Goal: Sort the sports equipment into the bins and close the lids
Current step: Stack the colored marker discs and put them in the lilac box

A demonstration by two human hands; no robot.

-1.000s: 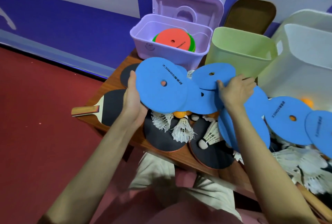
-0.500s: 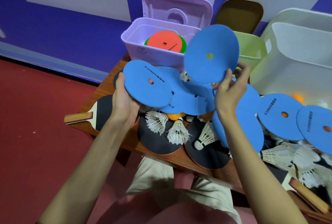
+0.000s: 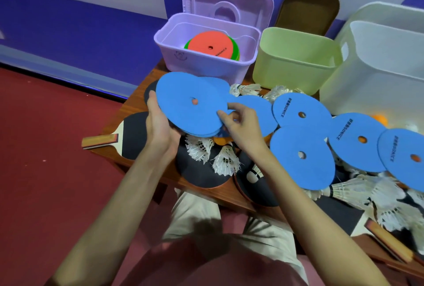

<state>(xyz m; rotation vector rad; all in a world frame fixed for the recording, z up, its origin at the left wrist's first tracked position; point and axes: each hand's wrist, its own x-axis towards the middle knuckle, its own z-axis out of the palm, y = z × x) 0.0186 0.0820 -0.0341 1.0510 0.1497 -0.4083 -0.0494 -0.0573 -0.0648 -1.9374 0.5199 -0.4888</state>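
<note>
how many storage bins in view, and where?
3, in a row at the table's far edge: purple bin on the left holding discs, green bin in the middle, white bin on the right, partly cut off. All lids open.

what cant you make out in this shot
Head view only:
- Green bin: its inside is hidden by its own front wall.
- White bin: cut off by the right edge.
- Blue disc stack: count hidden, discs overlap in the left hand.
- Paddle: its handle is behind the right hand's forearm.
</note>
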